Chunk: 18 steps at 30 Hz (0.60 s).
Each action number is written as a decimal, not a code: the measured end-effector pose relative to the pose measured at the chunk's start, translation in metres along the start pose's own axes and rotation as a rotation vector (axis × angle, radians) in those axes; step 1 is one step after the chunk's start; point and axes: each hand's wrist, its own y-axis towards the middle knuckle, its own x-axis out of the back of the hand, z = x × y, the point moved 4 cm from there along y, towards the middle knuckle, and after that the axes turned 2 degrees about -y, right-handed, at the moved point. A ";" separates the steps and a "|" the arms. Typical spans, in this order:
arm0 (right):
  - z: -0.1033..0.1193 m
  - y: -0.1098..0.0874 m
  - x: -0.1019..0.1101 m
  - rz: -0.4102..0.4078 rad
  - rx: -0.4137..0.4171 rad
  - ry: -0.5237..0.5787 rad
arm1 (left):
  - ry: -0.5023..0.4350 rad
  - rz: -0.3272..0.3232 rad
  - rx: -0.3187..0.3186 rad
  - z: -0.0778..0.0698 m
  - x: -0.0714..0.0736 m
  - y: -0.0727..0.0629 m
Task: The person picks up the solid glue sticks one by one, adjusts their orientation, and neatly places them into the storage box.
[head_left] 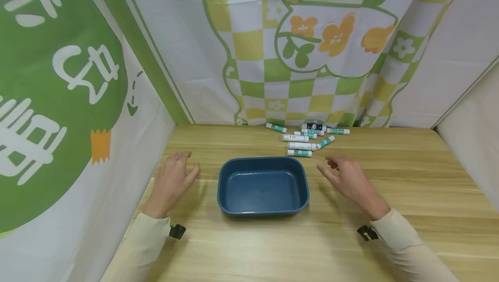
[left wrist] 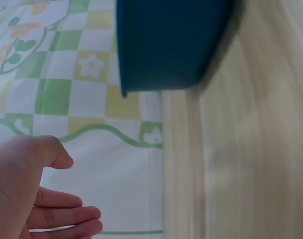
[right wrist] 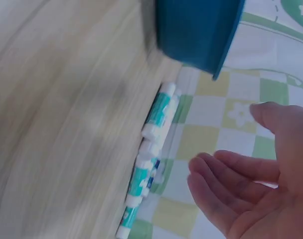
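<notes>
A dark blue rectangular tub (head_left: 263, 210) rests on the wooden table between both hands. My left hand (head_left: 171, 182) hovers to its left, fingers loosely bent and thumb spread, holding nothing. On the tub's other side, my right hand (head_left: 352, 182) is likewise raised with relaxed fingers and an empty palm. Behind the tub lie several glue sticks, some white (head_left: 300, 146) and some with teal labels (head_left: 299, 153), in a loose cluster. In the right wrist view, the teal glue sticks (right wrist: 159, 112) appear beyond the fingers, and the tub (right wrist: 199, 35) shows above them.
The wooden table (head_left: 257, 251) meets a white curtain with green and yellow checks (head_left: 290, 89) along its back edge. A green and white printed cloth (head_left: 89, 113) hangs at the left. Another pale cloth (head_left: 473, 134) borders the right side.
</notes>
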 end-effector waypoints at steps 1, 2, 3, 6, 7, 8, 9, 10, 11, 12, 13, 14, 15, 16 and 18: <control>0.002 0.000 0.000 0.004 -0.007 0.021 | -0.020 -0.009 0.003 -0.001 0.001 0.001; 0.004 0.000 -0.001 0.009 -0.012 0.041 | -0.050 -0.010 0.009 -0.003 0.001 0.002; 0.006 0.000 -0.001 0.015 -0.018 0.058 | -0.082 0.000 0.021 -0.004 0.001 0.003; 0.012 -0.001 -0.005 0.048 -0.037 0.092 | -0.181 0.073 0.068 -0.009 0.000 0.005; 0.015 -0.001 -0.006 0.066 -0.045 0.103 | -0.212 0.105 0.085 -0.011 -0.002 0.006; 0.017 -0.002 -0.008 0.079 -0.051 0.108 | -0.238 0.138 0.104 -0.013 -0.003 0.007; 0.019 -0.002 -0.010 0.091 -0.057 0.114 | -0.257 0.168 0.122 -0.014 -0.005 0.007; 0.021 -0.003 -0.012 0.102 -0.060 0.119 | -0.272 0.191 0.131 -0.016 -0.006 0.008; 0.024 -0.004 -0.014 0.113 -0.061 0.126 | -0.286 0.209 0.140 -0.018 -0.008 0.008; 0.026 -0.004 -0.015 0.121 -0.059 0.133 | -0.297 0.221 0.142 -0.019 -0.009 0.009; 0.028 -0.005 -0.017 0.127 -0.056 0.137 | -0.306 0.229 0.145 -0.020 -0.011 0.009; 0.031 -0.006 -0.019 0.131 -0.051 0.141 | -0.315 0.236 0.143 -0.021 -0.012 0.009; 0.033 -0.007 -0.021 0.136 -0.047 0.146 | -0.324 0.240 0.143 -0.022 -0.014 0.009; 0.034 -0.008 -0.022 0.141 -0.043 0.151 | -0.331 0.244 0.142 -0.023 -0.016 0.009; 0.037 -0.009 -0.026 0.146 -0.037 0.161 | -0.343 0.256 0.143 -0.024 -0.020 0.009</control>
